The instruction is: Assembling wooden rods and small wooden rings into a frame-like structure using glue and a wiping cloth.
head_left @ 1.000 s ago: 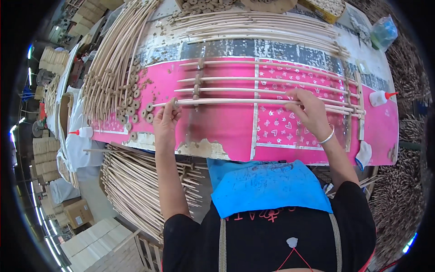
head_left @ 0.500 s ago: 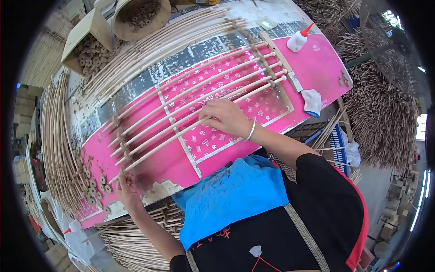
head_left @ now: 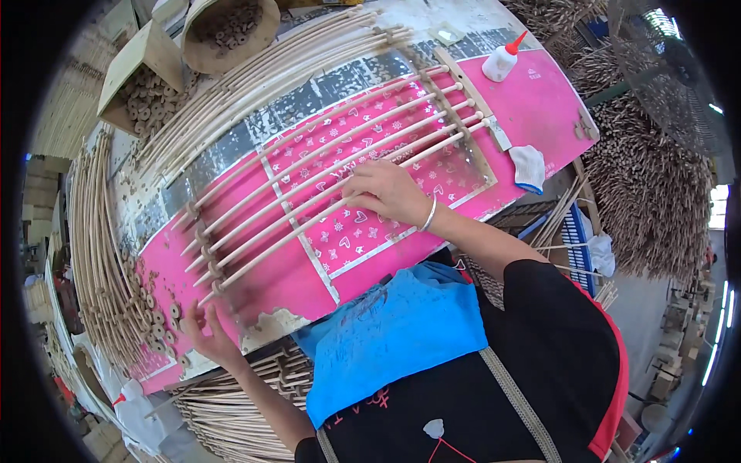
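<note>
Several slim wooden rods (head_left: 274, 248) lie side by side across a pink patterned board (head_left: 359, 241), with knobs at their right ends. Near their left ends, small wooden rings (head_left: 217, 287) sit around them. My right hand (head_left: 388, 193) pinches the nearest rod around its middle. Just below that rod's left tip, my left hand (head_left: 210, 338) has its thumb and fingers apart and holds nothing. A wooden strip (head_left: 472, 94) lies beside the knobbed ends.
Loose wooden rings (head_left: 158, 317) lie at the left. A wooden box (head_left: 116, 89) and a round tub (head_left: 270, 23) hold more rings. A red-tipped white bottle (head_left: 500, 65) and a white glove (head_left: 528, 168) are at the right. More rods (head_left: 96, 255) lie along the left edge.
My left hand has let go of the nearest rod's left end and dropped slightly away, its fingers spreading. The nearest rod has shifted slightly up in view. My right hand still grips it.
</note>
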### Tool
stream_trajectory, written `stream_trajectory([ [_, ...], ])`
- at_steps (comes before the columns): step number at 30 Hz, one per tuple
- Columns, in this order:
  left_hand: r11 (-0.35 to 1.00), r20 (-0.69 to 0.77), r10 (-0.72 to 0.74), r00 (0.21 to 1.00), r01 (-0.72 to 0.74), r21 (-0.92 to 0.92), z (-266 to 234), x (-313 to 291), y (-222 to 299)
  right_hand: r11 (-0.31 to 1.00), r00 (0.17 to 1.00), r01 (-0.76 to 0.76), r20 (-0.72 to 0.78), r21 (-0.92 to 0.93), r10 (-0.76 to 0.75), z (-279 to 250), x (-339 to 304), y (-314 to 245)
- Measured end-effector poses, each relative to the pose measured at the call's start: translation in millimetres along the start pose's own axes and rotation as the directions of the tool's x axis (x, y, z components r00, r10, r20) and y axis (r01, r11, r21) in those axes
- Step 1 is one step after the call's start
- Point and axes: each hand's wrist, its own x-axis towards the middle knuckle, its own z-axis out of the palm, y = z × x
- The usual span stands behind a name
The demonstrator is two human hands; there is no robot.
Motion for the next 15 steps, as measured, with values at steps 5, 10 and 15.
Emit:
stream_trajectory([
  [5, 0.957, 0.046, 0.242, 0.969, -0.246, 0.152, 1.3, 9.9, 11.7, 1.0, 1.0, -0.008, 0.006, -0.02, 0.008, 4.8, 1.3, 0.9],
  [10, 0.936, 0.148, 0.303, 0.941, -0.323, 0.138, 1.9, 14.8, 14.7, 1.0, 1.0, 0.012, 0.015, -0.004, -0.012, 8.3, 3.4, 1.2],
  [15, 0.928, 0.128, 0.316, 0.94, -0.335, 0.163, 8.6, 15.2, -8.9, 0.999, 0.999, 0.032, 0.031, 0.0, -0.032, 11.4, 3.4, 3.6],
])
